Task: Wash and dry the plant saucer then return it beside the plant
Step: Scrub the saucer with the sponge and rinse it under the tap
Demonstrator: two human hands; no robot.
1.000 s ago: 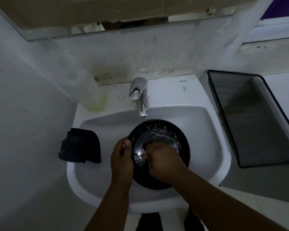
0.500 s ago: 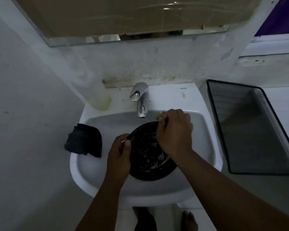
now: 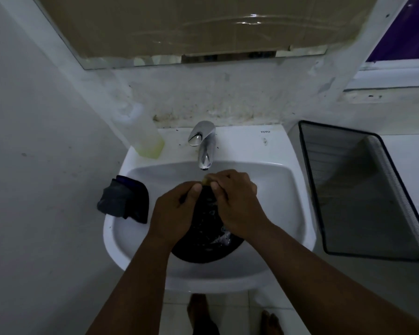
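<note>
The black plant saucer (image 3: 205, 240) sits tilted in the basin of the white sink (image 3: 286, 197), its lower rim toward the sink's front edge and its upper rim raised toward the tap (image 3: 205, 147). Soapy water glints on its inner face near the right side.

The left hand (image 3: 173, 217) grips the saucer's upper left rim, fingers curled over the edge and the thumb pressed on the near face. The right hand (image 3: 236, 205) is curled at the upper rim just beside the left thumb, its fingers closed round a small yellowish sponge (image 3: 206, 181), of which only a tip shows between the 2 hands. The sponge is against the saucer's top edge, just below the tap's spout. Whether water is running cannot be told.

A dark folded cloth (image 3: 125, 201) hangs over the sink's left edge. A translucent bottle (image 3: 145, 139) with yellow-green liquid in its base stands at the sink's back left corner. A black wire mesh basket (image 3: 363, 189) lies on the counter beside the sink's right edge. Above the tap, a mirror (image 3: 191, 27) mostly covered with brown board hangs on the stained wall. The person's 2 bare feet (image 3: 198, 313) show on the tiled floor below the sink's front edge.
</note>
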